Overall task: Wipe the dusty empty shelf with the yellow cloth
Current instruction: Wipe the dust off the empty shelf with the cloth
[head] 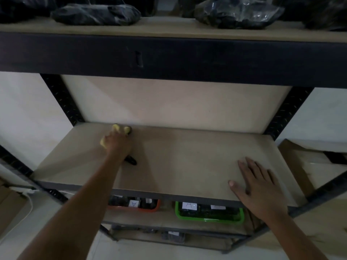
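The empty shelf (187, 158) is a pale wooden board in a dark metal rack, at the middle of the head view. My left hand (118, 143) reaches to the board's back left and grips the yellow cloth (116, 128), which shows as small yellow bits around my fingers and is mostly hidden under the hand. My right hand (261, 186) lies flat on the shelf near its front right edge, fingers spread and holding nothing.
A thick dark beam (169, 59) of the upper shelf hangs above, with black plastic bags (95, 14) on top. Below sit an orange tray (135, 206) and a green tray (208, 212). Slanted perforated posts (63, 100) flank the shelf. A cardboard box (308, 166) stands to the right.
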